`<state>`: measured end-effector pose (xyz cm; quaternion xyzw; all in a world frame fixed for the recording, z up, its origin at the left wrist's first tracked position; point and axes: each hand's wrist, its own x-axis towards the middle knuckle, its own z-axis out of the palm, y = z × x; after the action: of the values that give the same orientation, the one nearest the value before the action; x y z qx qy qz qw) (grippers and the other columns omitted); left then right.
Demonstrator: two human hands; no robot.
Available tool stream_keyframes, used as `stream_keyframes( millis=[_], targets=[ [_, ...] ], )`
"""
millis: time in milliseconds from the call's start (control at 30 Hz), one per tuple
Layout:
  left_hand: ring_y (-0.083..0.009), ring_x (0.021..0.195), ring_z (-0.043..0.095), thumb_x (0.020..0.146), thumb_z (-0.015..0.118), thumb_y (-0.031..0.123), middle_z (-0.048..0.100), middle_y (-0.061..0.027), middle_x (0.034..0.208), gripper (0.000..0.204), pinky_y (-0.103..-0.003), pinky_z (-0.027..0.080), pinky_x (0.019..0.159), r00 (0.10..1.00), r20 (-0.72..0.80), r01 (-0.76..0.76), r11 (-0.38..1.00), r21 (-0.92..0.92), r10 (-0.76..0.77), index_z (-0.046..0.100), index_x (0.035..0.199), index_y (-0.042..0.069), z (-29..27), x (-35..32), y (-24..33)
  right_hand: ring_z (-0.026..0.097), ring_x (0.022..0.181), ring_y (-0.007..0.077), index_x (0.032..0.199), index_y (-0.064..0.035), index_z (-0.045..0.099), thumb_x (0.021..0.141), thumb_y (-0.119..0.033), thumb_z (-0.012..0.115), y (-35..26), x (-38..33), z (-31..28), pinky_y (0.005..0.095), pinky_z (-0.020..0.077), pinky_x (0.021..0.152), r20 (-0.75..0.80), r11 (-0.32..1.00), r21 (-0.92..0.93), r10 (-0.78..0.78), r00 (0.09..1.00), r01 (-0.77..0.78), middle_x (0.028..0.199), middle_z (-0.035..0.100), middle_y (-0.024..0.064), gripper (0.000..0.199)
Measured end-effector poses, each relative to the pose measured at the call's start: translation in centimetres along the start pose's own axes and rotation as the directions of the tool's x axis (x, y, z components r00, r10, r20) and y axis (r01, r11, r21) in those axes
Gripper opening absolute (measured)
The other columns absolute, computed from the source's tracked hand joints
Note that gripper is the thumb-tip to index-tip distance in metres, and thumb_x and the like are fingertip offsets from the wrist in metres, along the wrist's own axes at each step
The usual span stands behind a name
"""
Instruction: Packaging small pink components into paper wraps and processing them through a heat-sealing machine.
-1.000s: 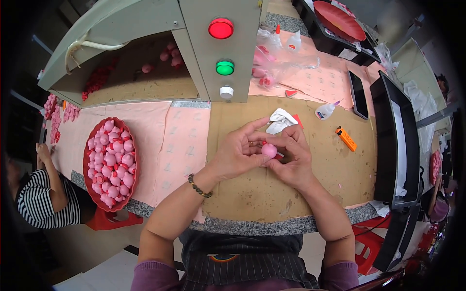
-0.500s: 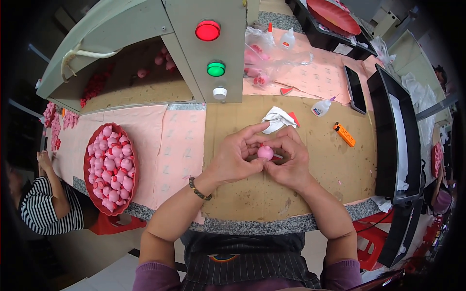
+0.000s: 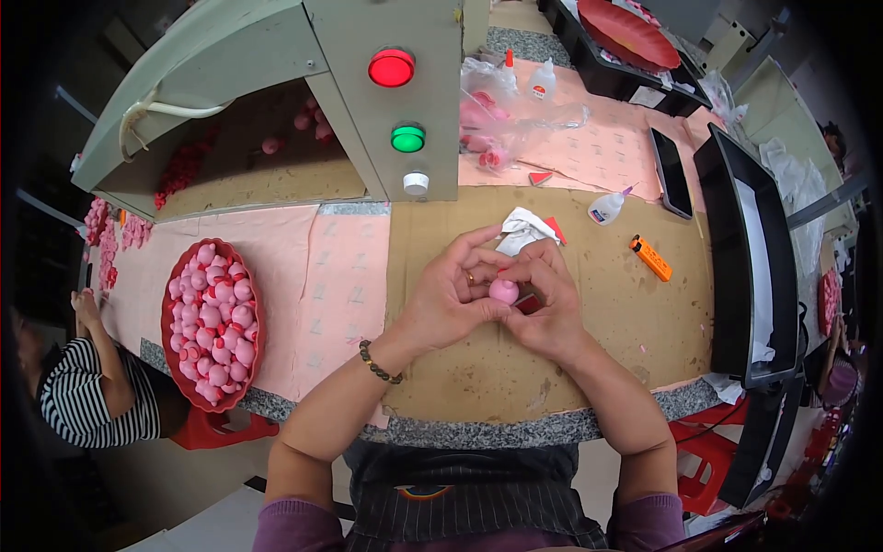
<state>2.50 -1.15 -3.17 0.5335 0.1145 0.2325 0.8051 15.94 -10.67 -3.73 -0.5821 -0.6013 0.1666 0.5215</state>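
Observation:
Between both hands, over the brown cardboard, is a small round pink toy piece point(image 3: 503, 292). My left hand point(image 3: 441, 293) pinches it from the left with thumb and fingers. From the other side my right hand point(image 3: 555, 308) closes on it, its thumb and fingertips meeting at the piece. A bit of red shows at the top of the piece, by the fingertips. Under the right fingers sits a small flat red-edged thing point(image 3: 528, 303), mostly hidden. Just beyond the hands lie a crumpled white cloth point(image 3: 522, 232) and a red scrap point(image 3: 555, 229).
To the left stands a red basin point(image 3: 168, 336) heaped with pink pieces, beside a grey machine point(image 3: 372, 101) with lamps. A small glue bottle point(image 3: 604, 210), an orange tool point(image 3: 651, 258), a phone point(image 3: 671, 170) and a black tray point(image 3: 782, 276) are rightward. A striped-shirted person point(image 3: 97, 391) is far left.
Both hands stay in place around the pink piece. The fingers have shifted slightly, and more of the flat red-edged thing shows beneath the right fingers.

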Motion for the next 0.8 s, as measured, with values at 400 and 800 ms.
stream_keyframes(
  millis=[400, 800],
  targets=[
    [-0.0187, 0.096, 0.059, 0.059, 0.079, -0.003, 0.057, -0.0096, 0.104, 0.081, -0.031, 0.053, 0.084, 0.996, 0.065, 0.063, 0.995, -0.074, -0.058, 0.037, 0.129, 0.0, -1.6, 0.2, -0.4, 0.049, 0.087, 0.0129, 0.101, 0.0001, 0.061, 0.069, -0.012, 0.077, 0.9, 0.0, -0.5, 0.0272, 0.0437, 0.077, 0.218, 0.728, 0.638, 0.14, 0.966, -0.25, 0.096, 0.045, 0.0035, 0.038],
    [-0.0173, 0.092, 0.06, 0.059, 0.077, -0.007, 0.058, -0.0098, 0.099, 0.076, -0.029, 0.052, 0.083, 0.993, 0.093, 0.074, 0.994, -0.083, -0.066, 0.04, 0.126, -0.002, -1.7, 0.1, -0.4, 0.052, 0.078, 0.0111, 0.093, 0.0021, 0.064, 0.066, -0.001, 0.077, 0.3, -0.5, -0.6, 0.025, 0.0461, 0.068, 0.177, 0.768, 0.605, 0.127, 0.976, -0.209, 0.09, 0.05, 0.0045, 0.03]
  ],
)
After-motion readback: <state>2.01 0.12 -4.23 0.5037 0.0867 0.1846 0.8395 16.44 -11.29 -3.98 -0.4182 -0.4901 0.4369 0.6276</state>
